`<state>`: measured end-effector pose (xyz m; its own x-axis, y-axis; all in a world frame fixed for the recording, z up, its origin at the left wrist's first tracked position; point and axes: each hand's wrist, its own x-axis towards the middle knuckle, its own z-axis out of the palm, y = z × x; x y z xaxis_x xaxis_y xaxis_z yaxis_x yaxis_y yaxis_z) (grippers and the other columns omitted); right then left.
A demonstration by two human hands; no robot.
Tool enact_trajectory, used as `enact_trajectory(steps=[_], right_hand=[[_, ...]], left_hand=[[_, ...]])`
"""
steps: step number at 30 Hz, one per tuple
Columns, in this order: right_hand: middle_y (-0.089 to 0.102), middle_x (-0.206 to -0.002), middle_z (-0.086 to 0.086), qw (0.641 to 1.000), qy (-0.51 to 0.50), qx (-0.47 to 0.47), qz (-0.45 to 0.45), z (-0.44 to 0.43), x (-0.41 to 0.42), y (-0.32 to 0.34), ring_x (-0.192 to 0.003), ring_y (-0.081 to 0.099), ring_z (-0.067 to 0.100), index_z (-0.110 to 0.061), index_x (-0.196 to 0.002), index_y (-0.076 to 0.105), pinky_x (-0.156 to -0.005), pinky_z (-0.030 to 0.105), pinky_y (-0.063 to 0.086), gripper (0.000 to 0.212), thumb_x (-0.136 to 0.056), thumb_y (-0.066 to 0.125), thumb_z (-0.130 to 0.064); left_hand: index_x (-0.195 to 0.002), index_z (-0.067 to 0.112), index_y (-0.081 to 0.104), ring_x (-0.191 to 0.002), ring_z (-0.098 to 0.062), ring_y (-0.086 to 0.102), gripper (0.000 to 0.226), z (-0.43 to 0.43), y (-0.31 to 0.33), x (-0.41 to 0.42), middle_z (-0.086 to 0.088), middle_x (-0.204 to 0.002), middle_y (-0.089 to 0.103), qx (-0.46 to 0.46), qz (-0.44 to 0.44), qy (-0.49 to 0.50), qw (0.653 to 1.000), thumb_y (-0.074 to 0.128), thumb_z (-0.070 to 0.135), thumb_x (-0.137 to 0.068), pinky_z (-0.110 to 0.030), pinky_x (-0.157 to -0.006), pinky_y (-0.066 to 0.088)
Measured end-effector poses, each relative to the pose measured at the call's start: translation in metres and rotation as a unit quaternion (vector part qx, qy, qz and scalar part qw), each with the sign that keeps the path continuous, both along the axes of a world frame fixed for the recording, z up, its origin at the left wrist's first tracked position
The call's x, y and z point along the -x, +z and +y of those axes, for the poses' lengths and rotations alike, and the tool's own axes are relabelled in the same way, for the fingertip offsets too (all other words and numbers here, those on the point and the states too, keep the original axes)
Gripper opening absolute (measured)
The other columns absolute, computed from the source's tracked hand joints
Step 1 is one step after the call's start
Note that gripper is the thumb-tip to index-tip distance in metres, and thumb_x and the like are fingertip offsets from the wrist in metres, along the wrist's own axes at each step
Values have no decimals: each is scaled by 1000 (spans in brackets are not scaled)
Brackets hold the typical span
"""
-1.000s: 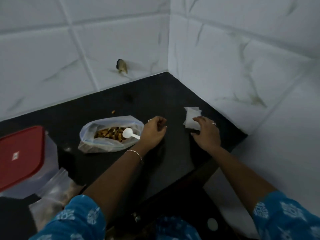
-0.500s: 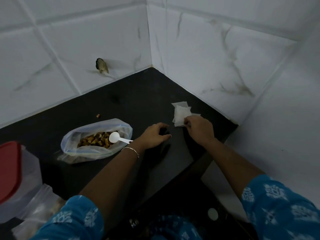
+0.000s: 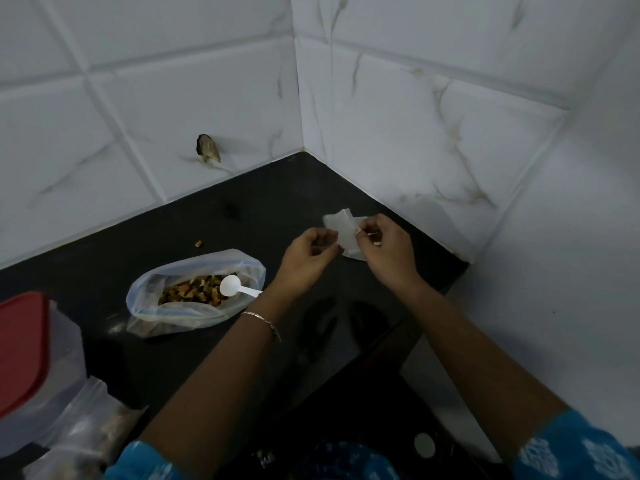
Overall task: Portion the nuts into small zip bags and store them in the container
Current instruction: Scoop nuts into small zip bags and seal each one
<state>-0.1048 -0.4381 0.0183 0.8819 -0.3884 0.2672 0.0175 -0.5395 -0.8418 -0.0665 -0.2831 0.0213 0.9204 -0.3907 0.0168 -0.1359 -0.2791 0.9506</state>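
Both hands on small zip bags in the counter corner.

The right hand (image 3: 386, 252) pinches a small bag (image 3: 341, 230) from the stack; the left hand (image 3: 306, 256) closes its fingertips on the bag's near edge. Left of them on the black counter (image 3: 277, 199) lies an open bag (image 3: 194, 292) of nuts (image 3: 192, 293) with a white spoon (image 3: 235, 286) resting in it. One loose nut (image 3: 198, 243) lies behind it. A red-lidded container (image 3: 33, 368) stands at the left edge.

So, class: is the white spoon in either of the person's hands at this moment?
No: the white spoon rests in the open bag of nuts, while the left hand and right hand handle small zip bags.
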Motion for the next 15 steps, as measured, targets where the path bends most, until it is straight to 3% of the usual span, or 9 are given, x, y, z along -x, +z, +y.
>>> enact_trajectory(steps=[4,7,10,15], right_hand=[[63,-89,-6,998,46,-38,-4,24,3,15,-83,61,2,-20,-92,61,-72,15,50,6,-91,65,-17],[66,-84,-9,994,82,-69,-12,47,1,24,-79,66,2,-21,-92,62,-71,17,53,13,-87,69,-12],[70,-83,0,984,132,-121,-21,73,1,28,-75,70,7,-23,-93,58,-68,22,57,24,-82,73,-7],[68,-75,1,969,213,-127,-10,119,9,32,-67,69,7,-21,-88,54,-63,21,55,28,-81,72,-1]], left_hand=[[-108,16,65,-95,-12,66,21,15,17,5,-1,-103,70,53,-3,77,996,68,25,-89,-23,-80,53],[-104,11,66,-88,-15,70,20,32,25,16,-6,-94,72,99,27,109,989,69,23,-89,-24,-72,54],[-102,5,66,-72,-11,69,19,52,29,34,-3,-81,72,145,39,161,975,68,20,-89,-24,-63,55],[-94,13,68,-84,-24,71,13,101,25,62,-8,-89,73,107,23,240,965,64,25,-92,-41,-76,60]])
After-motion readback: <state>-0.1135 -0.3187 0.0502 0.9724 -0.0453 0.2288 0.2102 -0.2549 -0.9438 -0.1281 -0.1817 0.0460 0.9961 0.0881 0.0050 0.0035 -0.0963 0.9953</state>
